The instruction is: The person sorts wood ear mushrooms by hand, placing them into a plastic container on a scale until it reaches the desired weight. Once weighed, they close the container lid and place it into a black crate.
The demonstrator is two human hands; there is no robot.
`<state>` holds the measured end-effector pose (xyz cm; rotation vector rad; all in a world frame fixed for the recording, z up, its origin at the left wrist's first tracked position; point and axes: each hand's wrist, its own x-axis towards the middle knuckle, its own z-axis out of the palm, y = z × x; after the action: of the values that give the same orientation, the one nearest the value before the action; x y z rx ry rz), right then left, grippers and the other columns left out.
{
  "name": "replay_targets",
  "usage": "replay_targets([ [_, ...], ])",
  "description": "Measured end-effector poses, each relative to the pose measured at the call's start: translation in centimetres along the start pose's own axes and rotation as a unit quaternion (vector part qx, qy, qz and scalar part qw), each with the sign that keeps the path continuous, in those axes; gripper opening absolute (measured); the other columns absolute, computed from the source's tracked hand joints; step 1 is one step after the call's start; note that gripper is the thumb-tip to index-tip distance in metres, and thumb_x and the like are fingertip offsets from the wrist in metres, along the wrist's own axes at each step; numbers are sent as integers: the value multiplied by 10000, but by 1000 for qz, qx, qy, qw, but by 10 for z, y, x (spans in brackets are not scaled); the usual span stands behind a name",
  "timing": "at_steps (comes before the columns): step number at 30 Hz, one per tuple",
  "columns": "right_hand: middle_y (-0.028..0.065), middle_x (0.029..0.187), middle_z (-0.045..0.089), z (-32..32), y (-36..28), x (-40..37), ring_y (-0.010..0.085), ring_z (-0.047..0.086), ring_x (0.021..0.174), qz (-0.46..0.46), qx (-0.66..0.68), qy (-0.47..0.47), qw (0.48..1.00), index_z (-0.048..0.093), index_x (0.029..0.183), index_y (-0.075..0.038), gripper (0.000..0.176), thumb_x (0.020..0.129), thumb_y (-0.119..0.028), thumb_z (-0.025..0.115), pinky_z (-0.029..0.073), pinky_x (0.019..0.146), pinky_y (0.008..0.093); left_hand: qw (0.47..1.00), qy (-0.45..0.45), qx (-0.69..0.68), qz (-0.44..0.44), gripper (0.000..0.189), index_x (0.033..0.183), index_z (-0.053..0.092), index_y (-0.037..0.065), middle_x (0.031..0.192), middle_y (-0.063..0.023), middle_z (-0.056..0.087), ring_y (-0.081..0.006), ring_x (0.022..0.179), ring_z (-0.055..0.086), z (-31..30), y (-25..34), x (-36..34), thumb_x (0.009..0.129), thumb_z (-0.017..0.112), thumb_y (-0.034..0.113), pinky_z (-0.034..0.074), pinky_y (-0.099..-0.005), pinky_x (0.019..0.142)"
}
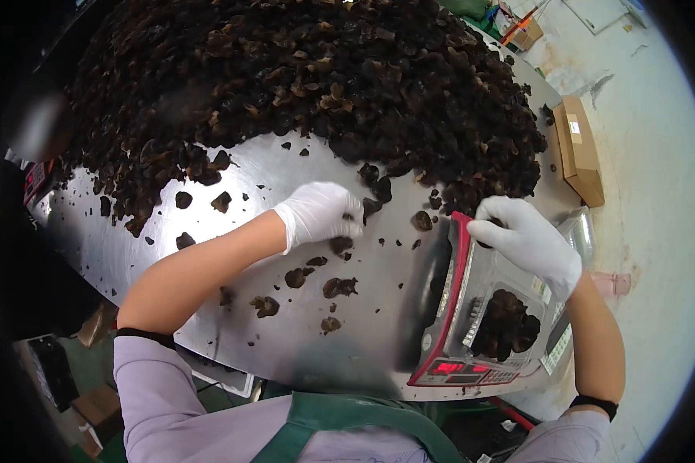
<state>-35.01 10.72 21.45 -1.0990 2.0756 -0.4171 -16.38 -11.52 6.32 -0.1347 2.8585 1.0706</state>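
Note:
My left hand [324, 214], in a white glove, is low over the metal table with its fingers curled round a dark bit of wood ear mushroom. Another wood ear mushroom [371, 207] lies right by its fingertips. My right hand [527, 238], also gloved, is closed at the far edge of a red-edged digital scale [440, 339], with a dark piece of wood ear mushroom showing between thumb and fingers. On the scale sits a clear plastic tray [477, 309] holding a clump of wood ear mushrooms [506, 326]. Red digits glow on the scale's display [449, 369].
A large heap of wood ear mushrooms [301, 69] covers the back of the metal table [363, 309]. Several loose pieces lie scattered in front of it. A cardboard box [579, 150] stands at the right edge. Part of another red display [35, 179] shows at far left.

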Motion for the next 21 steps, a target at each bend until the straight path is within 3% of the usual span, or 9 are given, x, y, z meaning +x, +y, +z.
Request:
replay_targets([
  [1, 99, 814, 631, 1, 0, 8, 169, 581, 761, -55, -95, 4, 994, 640, 940, 10, 175, 911, -161, 617, 481, 744, 309, 1000, 0, 1, -2, 179, 959, 768, 165, 875, -96, 710, -287, 880, 684, 5, -4, 6, 804, 752, 253, 544, -394, 799],
  [3, 176, 912, 664, 20, 16, 43, 305, 650, 887, -125, -86, 10, 988, 642, 1066, -26, 205, 902, -123, 564, 508, 811, 383, 971, 229, 66, 31, 283, 1102, 731, 175, 875, -85, 680, -286, 863, 670, 8, -16, 25, 819, 722, 180, 540, -386, 778],
  [5, 185, 1062, 684, 37, 11, 79, 374, 654, 1021, -107, -167, -15, 980, 625, 1199, -83, 322, 895, -67, 519, 522, 877, 428, 964, 231, 127, 44, 326, 1149, 695, 159, 879, -88, 641, -294, 841, 652, 11, -23, 46, 825, 693, 123, 535, -390, 760],
  [8, 188, 1132, 676, 66, 8, 129, 359, 671, 1030, -89, -301, -25, 949, 606, 1277, -120, 373, 932, -48, 485, 543, 876, 433, 956, 225, 181, 50, 147, 961, 688, 80, 886, -131, 619, -318, 900, 630, 33, -47, 68, 830, 694, 147, 518, -413, 795],
  [9, 171, 1090, 693, 71, 1, 137, 365, 660, 1042, -67, -307, -23, 949, 618, 1246, -140, 362, 889, -77, 617, 531, 889, 449, 956, 223, 183, 52, 147, 961, 688, 80, 886, -131, 619, -318, 900, 630, 28, -44, 65, 830, 694, 147, 518, -413, 795],
  [13, 181, 1043, 696, 81, 1, 152, 373, 668, 1003, -76, -322, -17, 943, 649, 1150, -113, 269, 882, -90, 645, 533, 864, 447, 961, 205, -156, -97, 209, 748, 585, 11, 841, -105, 594, -228, 773, 583, -5, -41, 35, 820, 713, 159, 481, -355, 741],
  [15, 176, 986, 697, 73, 6, 149, 367, 674, 939, -122, -342, -2, 932, 651, 1048, -76, 180, 868, -94, 651, 527, 817, 441, 916, 184, -346, -85, 227, 782, 544, 17, 804, -80, 598, -138, 735, 524, -7, -54, 21, 830, 714, 159, 469, -308, 697],
  [19, 132, 800, 648, 22, -12, 82, 281, 642, 757, -168, -158, 29, 973, 575, 907, -24, 105, 828, -61, 634, 495, 703, 378, 907, 117, -386, -121, 252, 959, 603, 38, 950, -126, 678, -205, 820, 618, 2, -42, 12, 817, 763, 171, 499, -327, 765],
  [21, 142, 803, 640, -3, -14, 31, 275, 645, 762, -142, -99, 2, 985, 584, 915, -24, 132, 835, -100, 656, 501, 695, 385, 979, 127, -146, -72, 421, 1169, 615, 102, 1077, -152, 695, -294, 989, 663, 1, 3, 11, 804, 801, 201, 513, -368, 862],
])
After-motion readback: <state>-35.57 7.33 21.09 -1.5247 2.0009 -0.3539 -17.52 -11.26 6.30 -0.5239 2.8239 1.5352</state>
